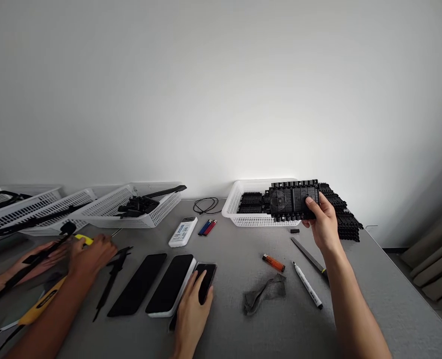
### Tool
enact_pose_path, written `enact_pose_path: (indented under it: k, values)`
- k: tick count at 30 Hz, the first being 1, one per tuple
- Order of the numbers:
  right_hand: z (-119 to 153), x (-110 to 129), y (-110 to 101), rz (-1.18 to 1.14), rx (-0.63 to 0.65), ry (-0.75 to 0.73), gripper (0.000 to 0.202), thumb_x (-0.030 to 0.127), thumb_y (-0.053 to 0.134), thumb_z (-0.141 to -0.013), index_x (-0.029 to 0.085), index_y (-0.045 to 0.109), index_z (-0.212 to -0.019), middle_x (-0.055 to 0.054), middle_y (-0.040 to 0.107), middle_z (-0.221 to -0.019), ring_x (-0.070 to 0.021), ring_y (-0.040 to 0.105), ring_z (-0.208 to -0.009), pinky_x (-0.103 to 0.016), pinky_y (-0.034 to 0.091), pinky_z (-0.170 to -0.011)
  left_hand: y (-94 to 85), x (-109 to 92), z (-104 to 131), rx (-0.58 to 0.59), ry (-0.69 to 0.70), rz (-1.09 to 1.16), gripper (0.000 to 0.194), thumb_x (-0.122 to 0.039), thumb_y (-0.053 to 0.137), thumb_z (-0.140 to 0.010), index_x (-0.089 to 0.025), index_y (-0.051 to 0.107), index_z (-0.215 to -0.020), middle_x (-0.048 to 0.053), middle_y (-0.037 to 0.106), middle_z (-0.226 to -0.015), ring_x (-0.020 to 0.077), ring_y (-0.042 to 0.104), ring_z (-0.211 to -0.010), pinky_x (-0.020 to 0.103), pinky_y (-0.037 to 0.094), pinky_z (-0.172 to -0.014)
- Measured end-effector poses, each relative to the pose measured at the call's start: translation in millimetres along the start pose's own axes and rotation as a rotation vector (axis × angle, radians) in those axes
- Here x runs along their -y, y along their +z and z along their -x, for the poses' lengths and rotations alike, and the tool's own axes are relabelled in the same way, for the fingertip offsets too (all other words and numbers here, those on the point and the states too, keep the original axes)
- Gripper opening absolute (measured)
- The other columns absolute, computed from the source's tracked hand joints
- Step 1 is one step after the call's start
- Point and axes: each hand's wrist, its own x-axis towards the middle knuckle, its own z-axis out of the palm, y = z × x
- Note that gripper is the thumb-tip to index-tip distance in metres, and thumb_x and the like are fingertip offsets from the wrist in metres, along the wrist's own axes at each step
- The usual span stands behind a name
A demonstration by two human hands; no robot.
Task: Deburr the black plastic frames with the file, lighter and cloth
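1. Black panel [290, 200]: raised at the white basket's [251, 221] right end, long axis sideways.
2. Right hand [323, 219]: nearer, pinching the panel's right end.
3. Left hand [193, 310]: left and front of the basket, over a phone [207, 279]; grip cannot be told.

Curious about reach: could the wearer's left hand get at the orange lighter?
Likely yes: the left hand rests on a phone, and the crumpled grey piece lies beside the path to the orange lighter.
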Motion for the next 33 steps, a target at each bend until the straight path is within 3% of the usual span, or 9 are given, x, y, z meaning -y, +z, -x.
enact_pose_path:
  k: [6,9,12,17,21,27,33]
  values:
    - [-1,-2,-1,0.026,0.017,-0.006,0.025,0.042,0.072,-0.078,0.023,0.057,-0.085,0.003,0.050,-0.074,-0.0089,0.037,-0.053,-0.021,0.032,-0.040,-14.3,6,47,-0.176,-0.139,-0.019,0.053,-0.055,0.047,-0.086,-0.022,0.061,-0.125,0.013,0.065,-0.124,0.0338,0.064,-0.109,0.044,0.058,-0.082]
    - [-1,-3,-1,0.035,0.013,-0.002,0.025,0.042,0.072,-0.078,0.023,0.056,-0.084,0.004,0.050,-0.073,-0.0089,0.036,-0.053,-0.021,0.032,-0.040,-18.0,12,63,-0.146,-0.223,-0.034,0.058,-0.059,0.047,-0.085,-0.022,0.058,-0.128,0.013,0.067,-0.117,0.0338,0.067,-0.101,0.046,0.057,-0.080]
    - [-1,-4,0,0.026,0.007,0.003,0.026,0.041,0.073,-0.077,0.023,0.056,-0.084,0.004,0.049,-0.073,-0.0089,0.036,-0.053,-0.021,0.032,-0.040,-18.8,12,59,-0.093,-0.200,-0.026,0.061,-0.059,0.048,-0.085,-0.019,0.056,-0.131,0.015,0.067,-0.118,0.0349,0.065,-0.106,0.048,0.055,-0.085]
    - [1,-5,1,0.067,0.050,-0.007,0.023,0.042,0.070,-0.080,0.024,0.057,-0.084,0.003,0.051,-0.074,-0.0093,0.038,-0.054,-0.021,0.033,-0.040,-15.1,-2,28,0.019,-0.024,0.063,0.065,-0.057,0.049,-0.086,-0.018,0.047,-0.138,0.016,0.060,-0.133,0.0343,0.058,-0.122,0.052,0.048,-0.100]
    - [2,-4,2,0.069,0.051,-0.012,0.023,0.042,0.070,-0.080,0.024,0.058,-0.085,0.003,0.051,-0.074,-0.0094,0.037,-0.053,-0.021,0.033,-0.040,-13.4,-13,17,-0.061,-0.023,0.112,0.067,-0.056,0.050,-0.086,-0.020,0.041,-0.143,0.015,0.046,-0.148,0.0354,0.043,-0.137,0.052,0.045,-0.105]
    - [2,2,2,0.053,0.035,-0.026,0.022,0.040,0.070,-0.080,0.023,0.056,-0.081,0.003,0.050,-0.072,-0.0090,0.037,-0.052,-0.021,0.030,-0.040,-19.7,-11,36,-0.272,-0.067,0.075,0.059,-0.056,0.048,-0.086,-0.019,0.050,-0.131,0.016,0.056,-0.132,0.0344,0.054,-0.124,0.049,0.049,-0.099]
    - [2,6,2,0.023,0.005,-0.007,0.023,0.038,0.072,-0.078,0.023,0.056,-0.080,0.004,0.048,-0.072,-0.0087,0.036,-0.052,-0.022,0.029,-0.039,-20.6,5,50,-0.264,-0.150,0.041,0.058,-0.061,0.044,-0.086,-0.017,0.056,-0.122,0.016,0.062,-0.118,0.0342,0.059,-0.113,0.048,0.049,-0.094]
